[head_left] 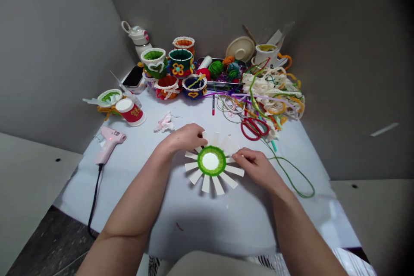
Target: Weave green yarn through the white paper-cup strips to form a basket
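Observation:
In front of me is a paper cup cut into flared white strips [211,161], with green yarn woven in a ring around its round white base. My left hand [190,136] pinches a strip at the cup's upper left. At the right side, my right hand [254,164] has its fingers closed on another strip. Green yarn [293,172] trails over the table to the right of my right hand. Red-handled scissors [254,128] lie just beyond that hand.
A pink glue gun [111,143] with a black cord lies at left, near a red-and-white paper cup [132,112]. Yarn-covered cups [180,64] stand stacked at the back. Lace and pipe cleaners [274,95] pile up at back right, beside a tray of yarn balls [216,69].

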`<state>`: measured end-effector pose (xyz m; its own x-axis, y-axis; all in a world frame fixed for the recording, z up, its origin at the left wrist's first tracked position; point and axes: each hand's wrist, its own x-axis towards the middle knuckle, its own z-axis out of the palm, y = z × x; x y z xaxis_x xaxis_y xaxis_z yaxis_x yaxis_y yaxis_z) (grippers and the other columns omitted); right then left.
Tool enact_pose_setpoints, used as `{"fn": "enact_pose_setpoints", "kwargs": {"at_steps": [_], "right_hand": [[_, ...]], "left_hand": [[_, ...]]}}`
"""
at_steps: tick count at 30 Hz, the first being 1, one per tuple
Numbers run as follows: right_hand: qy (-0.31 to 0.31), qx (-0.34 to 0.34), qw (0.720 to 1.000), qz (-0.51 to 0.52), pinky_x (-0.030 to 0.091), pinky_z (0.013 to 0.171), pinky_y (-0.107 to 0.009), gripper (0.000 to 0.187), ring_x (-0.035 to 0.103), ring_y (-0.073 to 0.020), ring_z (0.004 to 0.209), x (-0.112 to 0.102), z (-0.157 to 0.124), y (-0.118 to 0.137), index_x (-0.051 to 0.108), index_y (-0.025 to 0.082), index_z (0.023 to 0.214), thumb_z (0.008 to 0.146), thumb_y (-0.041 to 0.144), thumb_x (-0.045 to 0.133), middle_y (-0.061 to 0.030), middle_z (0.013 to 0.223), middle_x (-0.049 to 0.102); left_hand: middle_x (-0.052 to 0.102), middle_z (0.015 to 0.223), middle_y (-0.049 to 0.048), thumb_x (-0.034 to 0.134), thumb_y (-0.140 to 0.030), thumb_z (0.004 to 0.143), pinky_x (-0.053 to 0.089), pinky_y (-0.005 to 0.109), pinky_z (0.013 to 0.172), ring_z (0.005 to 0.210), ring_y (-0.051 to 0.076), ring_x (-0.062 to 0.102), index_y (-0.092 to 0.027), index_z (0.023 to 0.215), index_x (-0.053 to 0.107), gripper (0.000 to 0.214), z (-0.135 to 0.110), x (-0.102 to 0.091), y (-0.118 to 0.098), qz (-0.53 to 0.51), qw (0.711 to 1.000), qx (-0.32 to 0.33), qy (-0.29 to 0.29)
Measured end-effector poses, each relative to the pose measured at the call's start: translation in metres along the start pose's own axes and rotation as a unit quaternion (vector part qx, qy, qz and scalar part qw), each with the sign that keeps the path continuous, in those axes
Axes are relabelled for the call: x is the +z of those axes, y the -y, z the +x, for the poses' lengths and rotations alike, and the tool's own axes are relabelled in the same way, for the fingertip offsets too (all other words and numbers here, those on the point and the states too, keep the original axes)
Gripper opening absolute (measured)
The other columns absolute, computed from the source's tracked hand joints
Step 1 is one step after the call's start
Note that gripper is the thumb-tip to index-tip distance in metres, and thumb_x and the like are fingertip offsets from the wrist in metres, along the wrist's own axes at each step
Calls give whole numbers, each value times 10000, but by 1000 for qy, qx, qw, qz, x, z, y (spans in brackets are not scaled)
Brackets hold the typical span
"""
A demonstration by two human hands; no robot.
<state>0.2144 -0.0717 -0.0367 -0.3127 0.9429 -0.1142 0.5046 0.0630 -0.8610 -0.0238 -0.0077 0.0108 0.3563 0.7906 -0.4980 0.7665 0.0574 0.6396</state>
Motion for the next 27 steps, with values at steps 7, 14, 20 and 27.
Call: {"fn": "enact_pose_setpoints", "kwargs": {"at_steps": [7, 14, 20, 27], "right_hand": [[-18, -9, 1000, -2, 313, 573, -258, 309, 431, -113, 603, 1, 1, -4, 561, 161, 660, 870, 381, 511, 11, 662, 490], [8, -37, 999, -16, 341, 603, -261, 303, 452, -122, 640, 1, 2, -4, 577, 162, 659, 884, 350, 497, -1, 683, 490], [18, -21, 999, 17, 363, 611, -257, 297, 465, -125, 652, -1, 3, -6, 626, 164, 726, 882, 386, 505, -5, 710, 529], [-46, 25, 998, 35, 385, 581, -255, 354, 496, -137, 632, -17, 5, -13, 668, 162, 823, 874, 462, 488, -22, 698, 599]], "left_hand": [[669, 860, 38, 576, -396, 733, 433, 226, 620, 745, 152, 607, -164, 958, 647, 330, -5, -12, -3, 107, 991, 83, 6], [681, 868, 25, 660, -411, 676, 380, 222, 629, 764, 145, 580, -190, 954, 688, 356, 12, -14, -33, 214, 956, 186, 71], [667, 682, 14, 632, -263, 676, 333, 226, 527, 601, 116, 537, -162, 757, 693, 144, 28, -2, -35, 226, 950, 184, 107], [651, 650, 16, 605, -252, 669, 317, 237, 523, 574, 113, 509, -161, 712, 682, 127, 23, -7, -27, 239, 952, 176, 73]]}}
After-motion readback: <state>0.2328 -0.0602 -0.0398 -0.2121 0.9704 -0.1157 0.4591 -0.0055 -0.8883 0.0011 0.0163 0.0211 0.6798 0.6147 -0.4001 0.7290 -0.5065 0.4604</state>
